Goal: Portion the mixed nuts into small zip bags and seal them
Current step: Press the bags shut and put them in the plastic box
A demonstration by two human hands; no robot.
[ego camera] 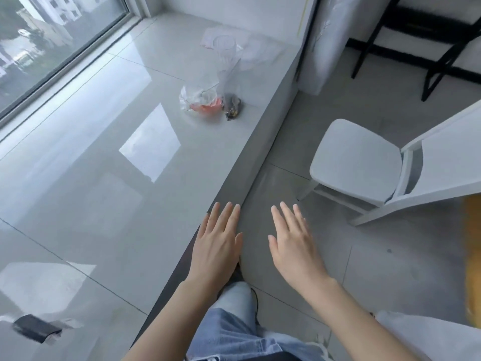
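Both hands, left and right, are spread flat and hold nothing. No bag is filled yet, I think. Next they must reach to the nuts on the ledge.

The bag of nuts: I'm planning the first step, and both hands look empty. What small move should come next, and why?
Probably reach the left hand forward along the ledge to the bag of nuts. Both hands are open and hold nothing; the right hand hovers over the floor, off the ledge. The bag lies well ahead of them, beside crumpled clear plastic, with flat clear bags farther back.
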